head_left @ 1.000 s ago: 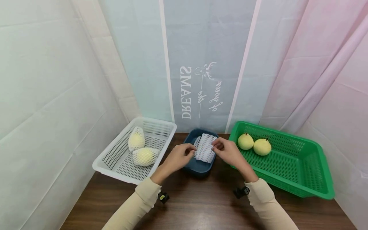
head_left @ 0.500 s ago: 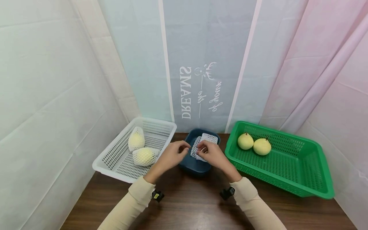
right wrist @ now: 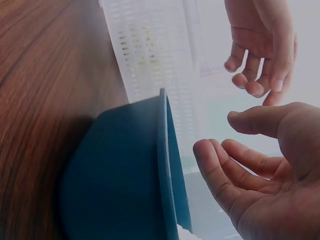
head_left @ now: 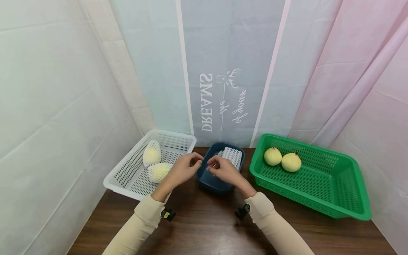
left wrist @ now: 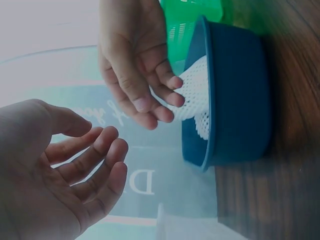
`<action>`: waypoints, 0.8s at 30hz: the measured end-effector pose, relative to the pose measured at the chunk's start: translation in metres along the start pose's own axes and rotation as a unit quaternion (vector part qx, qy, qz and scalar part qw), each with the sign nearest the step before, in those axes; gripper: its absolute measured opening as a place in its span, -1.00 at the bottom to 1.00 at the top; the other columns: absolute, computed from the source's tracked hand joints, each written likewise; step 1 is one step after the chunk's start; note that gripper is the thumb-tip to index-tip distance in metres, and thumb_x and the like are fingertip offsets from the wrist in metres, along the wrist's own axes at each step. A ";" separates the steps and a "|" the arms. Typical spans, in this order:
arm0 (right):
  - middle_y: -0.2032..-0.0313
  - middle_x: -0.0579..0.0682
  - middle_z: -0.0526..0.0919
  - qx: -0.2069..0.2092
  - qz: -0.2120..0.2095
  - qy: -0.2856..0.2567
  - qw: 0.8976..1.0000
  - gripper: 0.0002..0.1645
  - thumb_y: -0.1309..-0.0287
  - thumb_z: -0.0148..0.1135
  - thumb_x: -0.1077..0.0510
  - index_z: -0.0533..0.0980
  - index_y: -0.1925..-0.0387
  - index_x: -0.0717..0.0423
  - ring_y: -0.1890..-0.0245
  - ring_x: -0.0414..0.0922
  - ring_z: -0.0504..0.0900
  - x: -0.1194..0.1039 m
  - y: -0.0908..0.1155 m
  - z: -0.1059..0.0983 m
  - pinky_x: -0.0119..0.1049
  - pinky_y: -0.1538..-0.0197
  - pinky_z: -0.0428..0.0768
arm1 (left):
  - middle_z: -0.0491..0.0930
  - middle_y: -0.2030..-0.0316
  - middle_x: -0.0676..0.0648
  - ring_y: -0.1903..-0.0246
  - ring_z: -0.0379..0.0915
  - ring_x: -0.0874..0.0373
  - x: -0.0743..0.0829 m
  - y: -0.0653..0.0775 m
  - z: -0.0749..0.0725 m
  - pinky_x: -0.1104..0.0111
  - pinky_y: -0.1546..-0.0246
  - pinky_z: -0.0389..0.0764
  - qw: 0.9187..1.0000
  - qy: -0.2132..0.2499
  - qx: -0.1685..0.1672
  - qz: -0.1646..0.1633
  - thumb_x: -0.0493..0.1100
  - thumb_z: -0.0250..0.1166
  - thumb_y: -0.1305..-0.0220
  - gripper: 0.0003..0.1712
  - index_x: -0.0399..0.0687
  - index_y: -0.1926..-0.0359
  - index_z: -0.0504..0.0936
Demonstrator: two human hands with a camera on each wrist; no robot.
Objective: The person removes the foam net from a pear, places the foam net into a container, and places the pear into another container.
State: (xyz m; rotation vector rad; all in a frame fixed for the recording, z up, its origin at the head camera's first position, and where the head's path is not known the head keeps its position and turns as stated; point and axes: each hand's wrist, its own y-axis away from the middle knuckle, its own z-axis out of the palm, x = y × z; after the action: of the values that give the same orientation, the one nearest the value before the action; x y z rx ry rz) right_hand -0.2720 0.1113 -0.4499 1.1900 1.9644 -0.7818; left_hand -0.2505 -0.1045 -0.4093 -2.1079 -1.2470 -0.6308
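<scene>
Both hands hover side by side over the dark blue basin in the head view, holding nothing. My left hand is over the gap between the white basket and the basin, its fingers loosely bent. Just across from it, my right hand has thumb and fingers apart and partly covers the white foam net sleeves in the basin. The left wrist view shows a sleeve leaning inside the rim, behind the right fingertips. From the right wrist, thumb and fingers of the right hand bend around bare air.
To the left, a white perforated basket contains two net-wrapped pears, one pear behind the other. A green basket on the right bears two bare pears. Beneath everything is a brown wooden table, with curtains behind.
Both hands have shifted left, away from the foam sleeve they flanked one second ago. The right hand passed in front of the sleeves, and the left now overlaps the white basket's edge.
</scene>
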 end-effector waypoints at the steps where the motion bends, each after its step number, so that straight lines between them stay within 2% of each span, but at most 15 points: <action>1: 0.09 0.12 0.78 -0.003 0.002 -0.004 1.000 -0.67 -0.45 0.32 0.19 0.61 -0.12 0.29 0.28 -0.15 0.76 -0.001 -0.001 0.001 -0.27 0.20 0.75 | 0.77 0.08 -0.08 0.15 0.66 0.10 0.000 0.000 -0.002 0.19 0.07 0.68 1.000 0.002 0.000 -0.003 -0.17 0.22 -0.59 -0.78 -0.06 -0.09 0.73; 11: 0.08 0.15 0.79 -0.018 0.011 -0.054 0.998 -0.63 -0.48 0.31 0.12 0.59 -0.14 0.29 0.24 0.04 0.80 -0.008 -0.012 0.020 -0.18 0.16 0.77 | 0.78 0.04 -0.16 0.21 0.64 0.08 -0.013 0.001 -0.022 0.27 0.26 0.61 1.000 -0.013 0.012 -0.011 -0.19 0.22 -0.58 -0.75 -0.13 -0.13 0.72; 17: 0.07 0.23 0.78 -0.032 0.008 -0.083 0.996 -0.59 -0.51 0.28 0.12 0.57 -0.17 0.36 0.21 0.10 0.81 -0.013 -0.017 0.030 -0.09 0.10 0.79 | 0.78 0.04 -0.13 0.15 0.67 0.05 -0.021 -0.001 -0.032 0.23 0.22 0.65 0.999 -0.018 0.018 -0.027 -0.16 0.20 -0.58 -0.71 -0.13 -0.17 0.71; 24: 0.06 0.32 0.78 -0.039 0.018 -0.109 0.993 -0.64 -0.49 0.30 0.10 0.59 -0.12 0.29 0.18 0.15 0.83 -0.014 -0.025 0.044 -0.16 0.10 0.79 | 0.80 0.06 -0.14 0.12 0.70 0.02 -0.031 -0.004 -0.039 0.17 0.16 0.67 0.999 -0.029 0.030 -0.029 -0.16 0.20 -0.57 -0.68 -0.15 -0.19 0.72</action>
State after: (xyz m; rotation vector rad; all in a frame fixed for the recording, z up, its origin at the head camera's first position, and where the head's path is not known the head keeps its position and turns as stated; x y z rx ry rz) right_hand -0.2790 0.0605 -0.4607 1.0456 1.7737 -0.7734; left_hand -0.2713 -0.1495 -0.4014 -2.0613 -1.3465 -0.5530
